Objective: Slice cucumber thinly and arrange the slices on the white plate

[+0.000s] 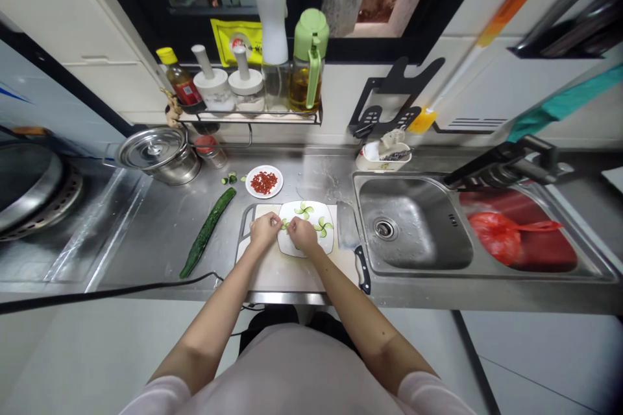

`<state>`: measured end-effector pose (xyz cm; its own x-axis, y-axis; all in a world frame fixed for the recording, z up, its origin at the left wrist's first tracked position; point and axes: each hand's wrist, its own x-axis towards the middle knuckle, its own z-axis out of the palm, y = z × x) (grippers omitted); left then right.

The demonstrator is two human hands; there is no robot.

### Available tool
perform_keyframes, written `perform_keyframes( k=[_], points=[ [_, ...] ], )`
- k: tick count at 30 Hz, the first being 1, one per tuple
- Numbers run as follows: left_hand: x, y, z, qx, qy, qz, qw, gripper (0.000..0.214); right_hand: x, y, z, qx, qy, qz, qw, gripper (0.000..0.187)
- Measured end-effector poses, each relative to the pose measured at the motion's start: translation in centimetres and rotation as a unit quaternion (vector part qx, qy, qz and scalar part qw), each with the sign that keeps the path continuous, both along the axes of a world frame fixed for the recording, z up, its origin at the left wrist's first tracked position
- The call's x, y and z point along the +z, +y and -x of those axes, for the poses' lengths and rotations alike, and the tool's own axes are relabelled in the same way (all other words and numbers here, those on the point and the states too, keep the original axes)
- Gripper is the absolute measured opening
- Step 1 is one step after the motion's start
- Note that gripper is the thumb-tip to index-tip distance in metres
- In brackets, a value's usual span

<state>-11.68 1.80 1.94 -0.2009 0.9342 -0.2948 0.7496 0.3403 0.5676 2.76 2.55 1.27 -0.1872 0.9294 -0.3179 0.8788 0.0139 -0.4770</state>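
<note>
A white squarish plate (307,209) rests on the cutting board (287,275), with thin green cucumber slices (322,227) laid on it in pinwheel shapes. Over the plate's left edge, my left hand (264,229) is closed in a pinch. My right hand (302,235) is also closed, its fingertips low over the plate close to the left ones. Some green slices show between the two hands; whatever either pinch holds is too small to make out. Right of the plate lies a cleaver (348,227) with a black handle.
Left of the board lies a whole cucumber (207,233). Behind are a small plate of chopped red bits (264,181) and cucumber pieces (232,177). A lidded pot (160,154) stands farther left, below a seasoning rack (253,118). The sink (413,224) with a red bag (496,237) is at right.
</note>
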Motion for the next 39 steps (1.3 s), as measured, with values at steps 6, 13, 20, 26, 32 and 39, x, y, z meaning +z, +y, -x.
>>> perform_keyframes(
  k=[6, 13, 20, 26, 32, 39],
  points=[
    [0.1, -0.9, 0.5, -0.062, 0.040, -0.042, 0.996, 0.015, 0.6, -0.6, -0.4, 0.012, -0.026, 0.007, 1.000, 0.016],
    [0.2, -1.0, 0.2, -0.088, 0.068, -0.048, 0.993, 0.018, 0.8, -0.9, -0.1, 0.006, -0.029, 0.014, 0.999, 0.016],
    [0.2, -1.2, 0.0, -0.109, 0.092, -0.042, 0.989, 0.019, 0.8, -0.9, 0.2, 0.001, -0.029, 0.029, 0.999, 0.018],
    [0.2, -1.2, 0.0, -0.110, 0.097, -0.037, 0.988, 0.019, 0.8, -1.0, 0.5, -0.003, -0.034, 0.036, 0.999, 0.019],
    [0.3, -1.2, -0.1, -0.111, 0.102, -0.032, 0.988, 0.019, 1.0, -1.1, 0.6, -0.005, -0.043, 0.038, 0.998, 0.020],
    [0.4, -1.2, -0.2, -0.110, 0.106, -0.037, 0.988, 0.018, 1.0, -1.1, 0.8, -0.010, -0.043, 0.038, 0.998, 0.020]
  ],
)
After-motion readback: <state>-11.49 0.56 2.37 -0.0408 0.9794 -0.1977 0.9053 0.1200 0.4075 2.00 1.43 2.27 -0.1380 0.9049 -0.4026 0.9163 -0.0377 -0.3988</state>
